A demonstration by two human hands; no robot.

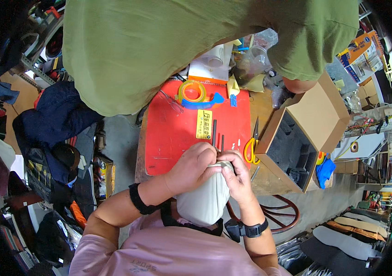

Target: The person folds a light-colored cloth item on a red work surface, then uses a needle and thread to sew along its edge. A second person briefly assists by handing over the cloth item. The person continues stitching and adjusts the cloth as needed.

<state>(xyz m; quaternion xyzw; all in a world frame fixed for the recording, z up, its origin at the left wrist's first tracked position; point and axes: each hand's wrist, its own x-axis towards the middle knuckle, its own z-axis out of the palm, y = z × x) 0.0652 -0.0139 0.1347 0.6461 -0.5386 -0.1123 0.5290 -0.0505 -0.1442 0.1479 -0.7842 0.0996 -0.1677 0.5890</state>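
Observation:
My left hand [197, 166] and my right hand [235, 177] are closed together on the upper end of a pale grey fabric item [201, 200], fingers pinched along its top edge. The item's lower part rests against my front. Just beyond my fingers, two dark rods [214, 129] lie on a red mat [168, 147], one longer than the other. A yellow printed label [203, 124] lies left of them. Farther back is a blue and yellow tape dispenser [200, 101]. Yellow-handled scissors [251, 152] lie right of the mat. What my fingertips hold inside the fabric's fold is hidden.
A co-worker in a green shirt [159, 46] leans over the table's far side. An open cardboard box [320, 112] with dark foam sits at right. Dark clothing [48, 124] is piled at left. A red hose [285, 211] and stacked insoles [338, 244] are at lower right.

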